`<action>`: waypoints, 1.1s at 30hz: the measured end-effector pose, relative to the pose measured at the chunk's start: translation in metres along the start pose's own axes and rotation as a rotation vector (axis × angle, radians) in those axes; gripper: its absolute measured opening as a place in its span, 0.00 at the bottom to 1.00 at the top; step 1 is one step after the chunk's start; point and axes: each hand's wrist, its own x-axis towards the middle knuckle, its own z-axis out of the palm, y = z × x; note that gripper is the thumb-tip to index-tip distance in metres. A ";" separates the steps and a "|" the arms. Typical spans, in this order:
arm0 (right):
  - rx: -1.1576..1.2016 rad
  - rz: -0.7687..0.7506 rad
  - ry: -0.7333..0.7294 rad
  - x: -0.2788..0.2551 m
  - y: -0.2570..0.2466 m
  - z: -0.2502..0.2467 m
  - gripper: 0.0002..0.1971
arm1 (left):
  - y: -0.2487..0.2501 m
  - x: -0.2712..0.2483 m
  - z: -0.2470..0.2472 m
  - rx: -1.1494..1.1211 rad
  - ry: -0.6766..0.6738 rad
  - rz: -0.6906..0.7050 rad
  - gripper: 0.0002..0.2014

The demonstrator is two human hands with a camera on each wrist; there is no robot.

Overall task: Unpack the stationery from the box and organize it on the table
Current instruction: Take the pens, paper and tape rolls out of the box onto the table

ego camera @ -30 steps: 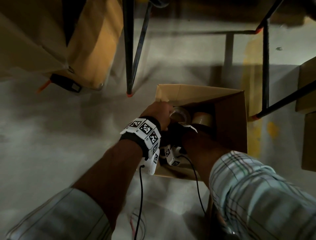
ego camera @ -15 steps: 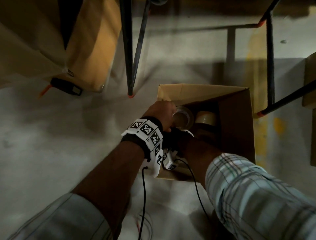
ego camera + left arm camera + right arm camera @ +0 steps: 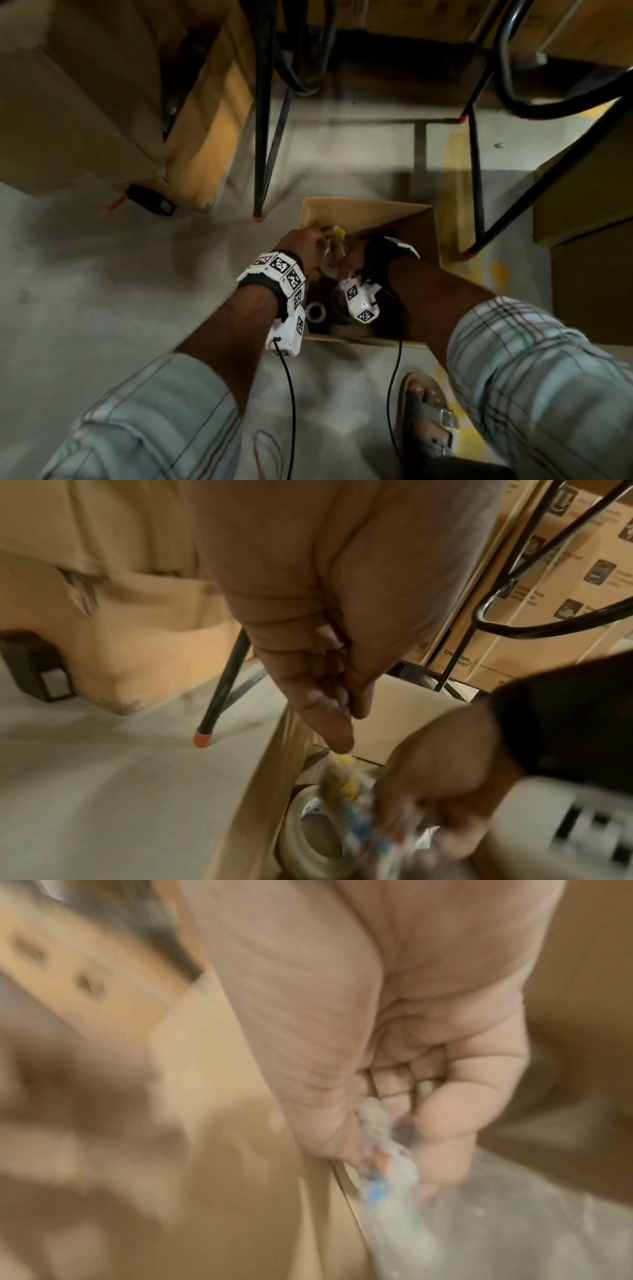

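Note:
An open cardboard box (image 3: 363,214) stands on the floor, and both my hands are over it. My right hand (image 3: 352,257) (image 3: 394,1123) pinches the top of a clear plastic packet (image 3: 334,246) (image 3: 394,1172) of small coloured items. My left hand (image 3: 305,241) (image 3: 335,696) is beside it. Its forefinger is stretched down to the top of the packet (image 3: 346,783), its other fingers are loosely curled, and I see nothing in them. The right hand (image 3: 435,794) shows blurred. Tape rolls (image 3: 315,311) (image 3: 301,845) lie in the box below my wrists.
Black table legs with orange feet (image 3: 257,216) stand just beyond the box. A large cardboard carton (image 3: 102,102) is at the left and another (image 3: 589,192) at the right. My sandalled foot (image 3: 424,418) is near the box's front edge. Wrist cables hang down.
My right hand has come up out of the box with the packet. My left hand has left the clear tape roll it held. The head view has tilted up.

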 end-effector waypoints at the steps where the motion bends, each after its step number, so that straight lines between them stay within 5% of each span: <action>1: 0.045 0.005 -0.030 -0.010 0.001 -0.009 0.25 | 0.005 -0.012 0.000 0.006 0.016 -0.002 0.14; 6: 0.144 -0.005 -0.044 -0.096 -0.013 -0.046 0.15 | 0.049 -0.085 -0.015 -0.076 0.014 0.099 0.18; 8: 0.206 -0.034 -0.012 -0.127 -0.021 -0.060 0.04 | 0.065 -0.108 -0.020 -0.085 0.034 0.142 0.26; 10: 0.249 -0.082 0.024 -0.159 -0.031 -0.073 0.06 | 0.076 -0.124 -0.026 -0.098 0.087 0.193 0.33; 18: 0.358 -0.195 0.126 -0.300 -0.065 -0.100 0.17 | 0.136 -0.242 -0.072 -0.005 0.397 0.271 0.20; 23: 0.416 -0.337 0.225 -0.383 -0.094 -0.110 0.04 | 0.164 -0.297 -0.097 0.100 0.582 0.340 0.13; 29: 0.313 -0.368 0.332 -0.465 -0.120 -0.130 0.23 | 0.191 -0.352 -0.140 0.131 0.735 0.349 0.11; 33: -0.028 -0.493 0.707 -0.507 -0.126 -0.142 0.26 | 0.204 -0.376 -0.168 0.166 0.775 0.298 0.11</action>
